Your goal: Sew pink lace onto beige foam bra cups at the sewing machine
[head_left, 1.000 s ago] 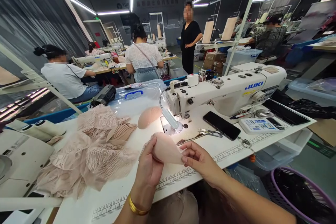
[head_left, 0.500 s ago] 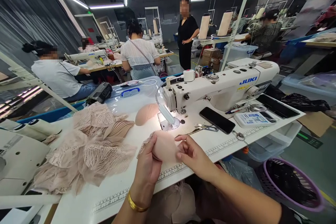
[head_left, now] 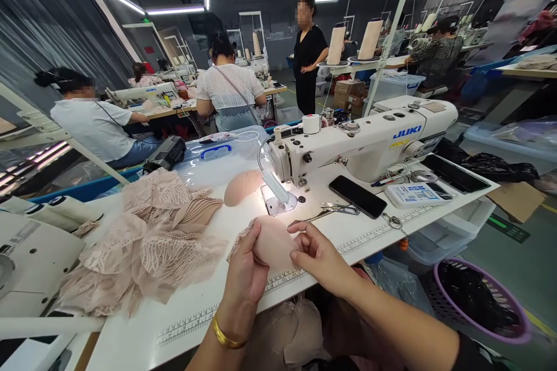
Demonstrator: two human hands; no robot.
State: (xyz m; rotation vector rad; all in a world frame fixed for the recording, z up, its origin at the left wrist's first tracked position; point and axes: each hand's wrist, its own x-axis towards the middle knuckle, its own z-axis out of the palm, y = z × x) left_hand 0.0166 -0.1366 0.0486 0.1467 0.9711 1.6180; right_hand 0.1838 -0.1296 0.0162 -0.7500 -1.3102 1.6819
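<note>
A pale pink bra cup [head_left: 275, 240] with lace along its left side is held up in front of the sewing machine [head_left: 365, 142]. My left hand [head_left: 246, 272] grips the cup's left side, thumb on top. At the right edge, my right hand [head_left: 322, 259] has curled fingers and thumb closed on the cup's thin fabric. Another pink cup [head_left: 242, 188] lies beside the needle area, lit by the machine's lamp. To the left spreads a heap of beige lace pieces [head_left: 143, 249], with a stack of nested cups [head_left: 198, 214] against it.
Thread snips [head_left: 342, 208], a black phone [head_left: 357, 196] and a white-and-blue box [head_left: 418, 193] lie right of the needle. A lidded clear bin [head_left: 226, 156] stands behind the table [head_left: 195, 307]. A purple basket [head_left: 483, 301] sits on the floor at right. Several people are nearby.
The view has shifted slightly. Both hands keep nearly the same hold on the cup, with only slight movement of the right fingers at its edge.
</note>
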